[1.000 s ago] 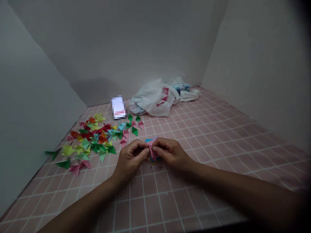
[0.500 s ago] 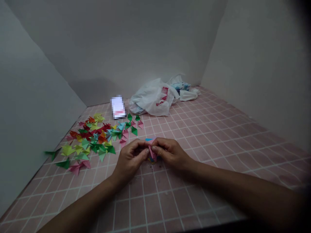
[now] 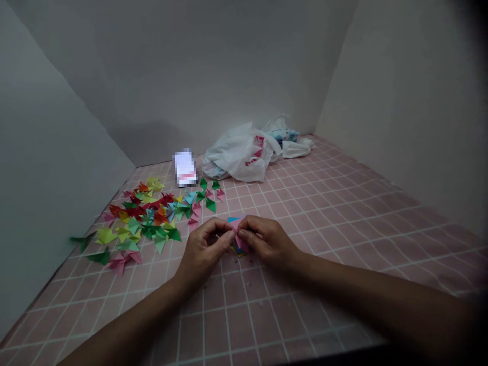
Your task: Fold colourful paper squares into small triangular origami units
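Note:
A small folded piece of pink origami paper (image 3: pixel 241 242) is pinched between my two hands at the middle of the view. My left hand (image 3: pixel 208 245) grips its left side between thumb and fingers. From the right, my right hand (image 3: pixel 269 241) holds it the same way, thumb tip close to the other thumb. Beneath the pink paper lie blue and yellow paper sheets (image 3: pixel 234 219), mostly hidden by my hands. To the left spreads a pile of folded paper cranes (image 3: pixel 152 231) in green, yellow, red, pink and light blue.
A lit phone (image 3: pixel 185 169), its screen blurred, stands behind the cranes. Right of it lies a crumpled white plastic bag (image 3: pixel 240 155) with red print, and another bag with blue parts (image 3: pixel 285 137). The pink tile-patterned surface (image 3: pixel 343 213) meets grey walls on three sides.
The pink paper has turned slightly between my fingertips and now looks wider, with its lower tip shifted right. My hands have barely moved. Everything else has stayed put.

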Demonstrator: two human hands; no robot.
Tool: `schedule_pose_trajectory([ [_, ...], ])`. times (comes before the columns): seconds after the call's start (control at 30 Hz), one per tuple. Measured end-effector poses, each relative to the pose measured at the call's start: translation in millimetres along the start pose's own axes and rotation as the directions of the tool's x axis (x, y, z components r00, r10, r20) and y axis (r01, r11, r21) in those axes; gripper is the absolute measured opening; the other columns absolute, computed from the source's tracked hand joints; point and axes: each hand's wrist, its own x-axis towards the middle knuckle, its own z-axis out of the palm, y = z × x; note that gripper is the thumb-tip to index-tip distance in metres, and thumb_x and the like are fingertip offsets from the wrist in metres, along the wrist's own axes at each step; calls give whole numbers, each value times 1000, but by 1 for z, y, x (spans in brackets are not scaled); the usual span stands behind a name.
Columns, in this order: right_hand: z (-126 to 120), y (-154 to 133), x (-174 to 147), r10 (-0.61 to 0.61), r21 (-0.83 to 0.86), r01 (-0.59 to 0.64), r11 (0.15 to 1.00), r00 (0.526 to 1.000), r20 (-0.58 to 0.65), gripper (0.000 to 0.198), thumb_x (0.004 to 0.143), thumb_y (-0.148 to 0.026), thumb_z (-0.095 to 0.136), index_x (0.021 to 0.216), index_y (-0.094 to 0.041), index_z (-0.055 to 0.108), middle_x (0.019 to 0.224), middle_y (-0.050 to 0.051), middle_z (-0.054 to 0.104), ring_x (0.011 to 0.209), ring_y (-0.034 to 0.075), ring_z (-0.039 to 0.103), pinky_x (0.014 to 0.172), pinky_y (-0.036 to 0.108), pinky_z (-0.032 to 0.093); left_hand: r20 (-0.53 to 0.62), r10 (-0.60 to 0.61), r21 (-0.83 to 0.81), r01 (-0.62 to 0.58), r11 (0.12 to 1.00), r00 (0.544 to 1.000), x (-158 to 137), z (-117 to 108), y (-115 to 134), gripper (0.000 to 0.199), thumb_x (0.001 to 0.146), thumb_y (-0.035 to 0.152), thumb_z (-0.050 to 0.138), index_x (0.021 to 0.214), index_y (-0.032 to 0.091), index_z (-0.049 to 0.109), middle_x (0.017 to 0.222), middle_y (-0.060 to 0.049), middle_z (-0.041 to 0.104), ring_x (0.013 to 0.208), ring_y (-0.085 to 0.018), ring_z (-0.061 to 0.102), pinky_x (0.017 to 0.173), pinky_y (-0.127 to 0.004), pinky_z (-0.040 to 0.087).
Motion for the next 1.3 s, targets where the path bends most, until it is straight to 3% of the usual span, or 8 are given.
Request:
schedule_pose_trajectory([
  [0.17,1,2,0,-41,-32,41,999,999,0,18,90,-16,49,72,-18,51,66,-1,52,60,11,47,60,25,37,-35,-17,50,18,999,999,-1,2,1,13,80,27,65,78,15,65,70,0,60,61,-11,55,56,-21,46],
  [0.37,3,-1,-2,-29,23,31,999,997,-69,5,87,-14,54,85,-18,52,74,-2,54,66,11,51,61,23,39,-58,-89,-54,86,995,994,-1,6,0,16,80,29,65,78,14,62,64,2,60,54,-10,56,53,-21,49],
  [0.73,1,-3,-1,-29,-40,25,999,995,-91,7,85,-12,56,81,-17,56,76,0,58,68,12,54,62,24,40,-80,-118,-187,101,977,990,-3,10,-1,15,79,28,69,81,14,62,68,1,65,59,-10,63,59,-21,53],
  [1.0,1,-3,-1,-53,-60,49,997,997,-64,11,87,-11,51,79,-18,52,75,0,55,69,13,52,63,26,39,-113,-20,-111,7,994,993,-4,11,-4,21,79,22,70,97,17,63,83,-1,67,72,-12,67,68,-23,56],
  [1.13,1,-2,-1,-35,-33,34,999,998,-53,11,87,-11,50,79,-18,51,76,1,54,70,13,51,64,26,38,-61,18,-56,-22,998,998,-5,10,-4,11,82,24,68,90,17,65,82,-2,69,72,-13,68,68,-23,56],
  [1.3,2,-1,-2,7,25,-6,1000,999,-44,11,88,-13,49,79,-18,49,75,0,53,69,13,49,63,26,39,-79,60,51,-56,997,995,-6,9,-5,10,83,25,67,88,16,65,80,-4,70,71,-15,70,67,-24,57],
])
